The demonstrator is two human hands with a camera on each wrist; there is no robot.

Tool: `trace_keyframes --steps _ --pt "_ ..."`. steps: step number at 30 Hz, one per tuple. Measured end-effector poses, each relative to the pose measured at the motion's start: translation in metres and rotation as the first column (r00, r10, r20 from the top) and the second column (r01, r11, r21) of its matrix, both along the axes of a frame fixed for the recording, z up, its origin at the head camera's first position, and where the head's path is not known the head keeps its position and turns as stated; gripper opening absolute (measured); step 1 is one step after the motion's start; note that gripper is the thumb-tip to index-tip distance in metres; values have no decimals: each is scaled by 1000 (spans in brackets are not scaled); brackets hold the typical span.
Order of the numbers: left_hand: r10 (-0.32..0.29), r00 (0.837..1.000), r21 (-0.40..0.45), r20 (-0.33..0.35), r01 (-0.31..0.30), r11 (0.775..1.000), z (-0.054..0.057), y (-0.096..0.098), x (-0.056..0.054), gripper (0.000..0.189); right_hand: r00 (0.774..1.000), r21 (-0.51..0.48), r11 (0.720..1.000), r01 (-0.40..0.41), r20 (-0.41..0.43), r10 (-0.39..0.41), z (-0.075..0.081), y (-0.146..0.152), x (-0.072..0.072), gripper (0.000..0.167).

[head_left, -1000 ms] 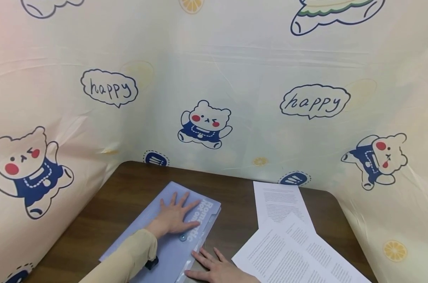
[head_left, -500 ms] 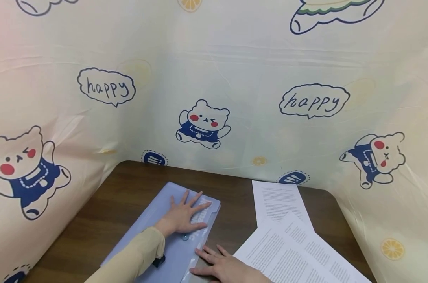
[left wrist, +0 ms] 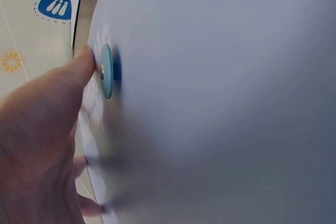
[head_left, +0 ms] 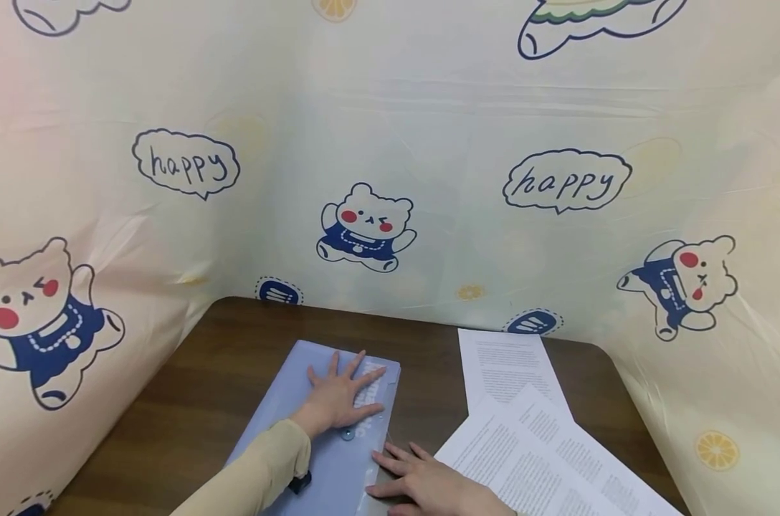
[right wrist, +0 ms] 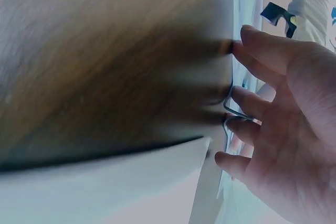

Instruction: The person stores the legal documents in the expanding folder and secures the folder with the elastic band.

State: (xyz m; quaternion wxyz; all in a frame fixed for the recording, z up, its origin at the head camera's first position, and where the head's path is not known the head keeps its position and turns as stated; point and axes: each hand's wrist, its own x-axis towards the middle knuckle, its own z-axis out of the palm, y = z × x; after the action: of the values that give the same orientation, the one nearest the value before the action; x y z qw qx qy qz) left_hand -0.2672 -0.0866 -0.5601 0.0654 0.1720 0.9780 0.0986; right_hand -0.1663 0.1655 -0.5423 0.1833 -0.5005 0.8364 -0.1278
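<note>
A pale blue-violet file folder (head_left: 270, 401) with white lettering lies on the brown table. My left hand (head_left: 334, 403) presses flat on its cover with fingers spread, partly over the lettering. Next to the thumb sits the folder's round teal button (left wrist: 107, 72). My right hand (head_left: 422, 484) is at the folder's right edge, its fingers extended and the fingertips touching that edge. In the right wrist view, a thin dark cord (right wrist: 234, 114) loops out by those fingertips. The folder's near end runs out of the head view.
Printed paper sheets (head_left: 558, 459) overlap on the table (head_left: 190, 401) right of my right hand, one reaching the back edge. A patterned cloth (head_left: 454, 236) hangs behind and at both sides. A small black device (head_left: 300, 482) sits at my left wrist.
The folder has turned, its near end swinging to the right so it lies straighter. Both hands have moved right with it, still touching it. The paper sheets stay put.
</note>
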Motion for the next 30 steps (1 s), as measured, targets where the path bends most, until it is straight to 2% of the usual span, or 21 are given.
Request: trace_keyframes --steps 7,15,20,24,27,30 --pt "47 999 3 -5 -47 999 -1 10 6 77 998 -10 999 51 39 -50 6 10 3 45" --pt "95 995 7 -7 -95 995 -6 17 8 77 997 -23 997 77 23 -76 11 20 8 48" --pt "119 993 11 -20 -118 993 -8 22 9 77 995 -20 995 101 -4 -101 2 26 12 50" --pt "133 991 19 -35 -132 991 -7 27 10 76 984 -22 994 105 -142 -107 -14 27 17 53" --pt "141 989 28 -44 -140 990 -7 31 10 75 952 3 991 135 -279 -129 -24 25 26 62" --pt "150 988 30 -46 -149 988 -7 34 9 75 911 48 978 205 -375 -173 -28 21 39 71"
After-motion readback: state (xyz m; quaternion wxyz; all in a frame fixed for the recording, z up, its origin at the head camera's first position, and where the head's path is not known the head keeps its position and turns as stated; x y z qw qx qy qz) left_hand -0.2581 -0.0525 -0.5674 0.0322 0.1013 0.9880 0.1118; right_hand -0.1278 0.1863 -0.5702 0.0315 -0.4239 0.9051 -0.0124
